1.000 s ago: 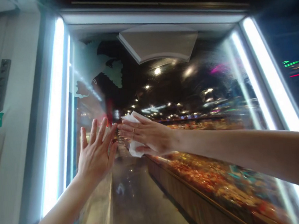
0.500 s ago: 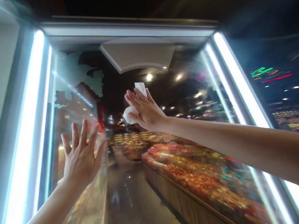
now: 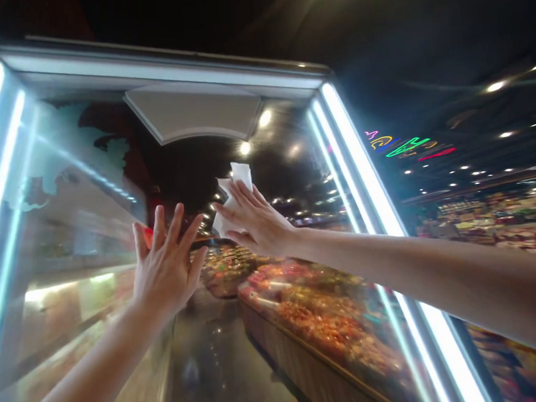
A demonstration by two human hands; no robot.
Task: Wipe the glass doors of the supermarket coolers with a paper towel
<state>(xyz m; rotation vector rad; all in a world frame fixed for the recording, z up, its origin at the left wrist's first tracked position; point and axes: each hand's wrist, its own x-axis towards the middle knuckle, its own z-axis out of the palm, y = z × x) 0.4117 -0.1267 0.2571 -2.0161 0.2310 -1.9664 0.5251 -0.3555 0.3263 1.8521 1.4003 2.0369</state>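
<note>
A crumpled white tissue [image 3: 241, 174] lies under my right hand [image 3: 263, 226], which presses it flat against a large glass pane [image 3: 91, 232]. Two ends of the tissue stick out past the fingers, which are stretched and slightly apart. To the left and a little lower, my left hand [image 3: 167, 269] is raised with all its fingers spread, nothing in it. Whether its palm touches the glass I cannot tell. Bright light strips [image 3: 363, 157] run down both sides of the pane, below a pale top frame [image 3: 162, 67].
In or through the glass appear a white curved panel [image 3: 197, 113], a dark aisle floor [image 3: 214, 352] and a long display counter [image 3: 301, 358] heaped with colourful goods. Neon lines [image 3: 408, 147] and ceiling lamps glow at the right. Whether these are reflections is unclear.
The view has turned right, so the frame sits further left. My left hand is closer to my right hand, and the tissue under the right hand shows a different fold.
</note>
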